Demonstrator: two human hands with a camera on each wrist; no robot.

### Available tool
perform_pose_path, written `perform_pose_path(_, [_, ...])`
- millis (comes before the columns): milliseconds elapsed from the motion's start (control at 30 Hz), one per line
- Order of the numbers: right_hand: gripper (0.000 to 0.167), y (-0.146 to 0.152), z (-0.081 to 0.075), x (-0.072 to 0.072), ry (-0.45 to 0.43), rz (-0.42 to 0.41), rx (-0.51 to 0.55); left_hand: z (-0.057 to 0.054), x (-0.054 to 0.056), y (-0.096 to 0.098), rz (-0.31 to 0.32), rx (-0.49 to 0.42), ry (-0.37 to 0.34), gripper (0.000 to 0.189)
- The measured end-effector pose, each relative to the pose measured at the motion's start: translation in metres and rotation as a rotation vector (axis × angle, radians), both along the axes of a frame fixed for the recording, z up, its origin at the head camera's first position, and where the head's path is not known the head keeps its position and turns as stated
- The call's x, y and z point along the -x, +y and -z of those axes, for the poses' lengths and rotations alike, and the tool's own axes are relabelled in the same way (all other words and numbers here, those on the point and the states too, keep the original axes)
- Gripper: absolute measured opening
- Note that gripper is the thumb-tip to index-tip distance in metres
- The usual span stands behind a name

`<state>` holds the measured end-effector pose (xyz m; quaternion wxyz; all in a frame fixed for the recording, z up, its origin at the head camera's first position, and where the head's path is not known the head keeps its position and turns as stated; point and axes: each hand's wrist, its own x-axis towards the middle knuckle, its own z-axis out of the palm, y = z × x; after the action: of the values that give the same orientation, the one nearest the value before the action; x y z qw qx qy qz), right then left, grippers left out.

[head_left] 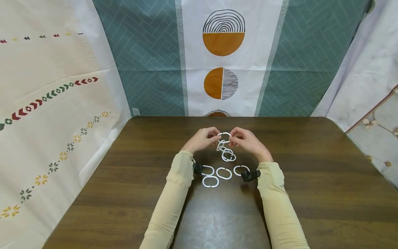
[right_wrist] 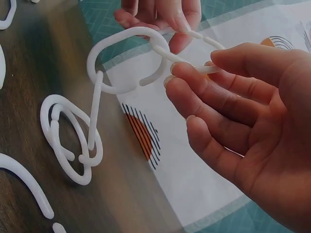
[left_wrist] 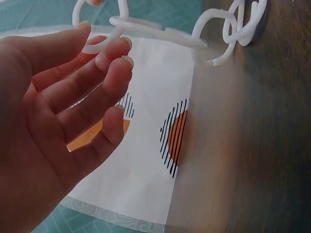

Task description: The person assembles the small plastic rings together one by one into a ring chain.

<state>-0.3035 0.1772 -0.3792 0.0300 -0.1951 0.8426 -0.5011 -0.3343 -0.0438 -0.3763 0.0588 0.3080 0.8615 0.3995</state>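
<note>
Both hands hold the topmost white plastic link (head_left: 224, 133) of a short chain above the table. My left hand (head_left: 202, 138) pinches its left end between thumb and fingers. On the other end are the thumb and fingertips of my right hand (head_left: 248, 141). Below hang more joined links, one of them an oval link (right_wrist: 92, 53) with a small gap in its side. The chain's lowest links (right_wrist: 45, 126) lie bunched on the tabletop. In the left wrist view the held link (left_wrist: 124, 9) is partly cut off by the frame's top.
Several loose white links lie nearer me on the brown wooden table (head_left: 124, 193), among them a lower-left link (head_left: 210, 186) and a middle link (head_left: 225, 178). A black wrist camera (head_left: 248, 176) partly covers the right one. Patterned cloth (head_left: 149, 69) hangs behind the table.
</note>
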Motion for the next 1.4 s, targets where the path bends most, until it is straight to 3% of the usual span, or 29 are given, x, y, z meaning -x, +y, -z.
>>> perform_pose_path(267, [0.015, 0.005, 0.000, -0.004, -0.019, -0.009, -0.049, 0.001, 0.001, 0.001, -0.019, -0.043, -0.012, 0.016])
perform_pose_path(467, [0.020, 0.008, 0.002, -0.004, -0.054, -0.086, -0.147, 0.001, 0.003, 0.001, -0.059, -0.103, -0.002, 0.013])
perform_pose_path(667, [0.021, 0.005, 0.000, -0.004, -0.016, -0.117, -0.295, 0.000, 0.003, 0.001, -0.069, -0.147, 0.005, 0.013])
perform_pose_path(767, [0.023, 0.006, -0.001, -0.006, -0.014, -0.175, -0.380, 0.000, 0.002, 0.001, -0.072, -0.140, 0.013, 0.014])
perform_pose_path(967, [0.032, 0.007, -0.002, -0.017, -0.114, -0.380, -0.480, 0.002, 0.003, 0.000, -0.075, -0.146, 0.020, 0.013])
perform_pose_path(1033, [0.037, 0.007, 0.000, -0.022, -0.132, -0.413, -0.534, 0.002, 0.003, 0.000, -0.078, -0.151, 0.010, 0.013])
perform_pose_path(1233, [0.045, 0.009, 0.010, -0.031, -0.121, -0.347, -0.680, 0.002, 0.003, 0.002, -0.073, -0.153, 0.006, 0.014])
perform_pose_path(1400, [0.041, 0.008, 0.013, -0.031, -0.067, -0.358, -0.678, 0.002, 0.003, 0.001, -0.064, -0.163, 0.010, 0.014])
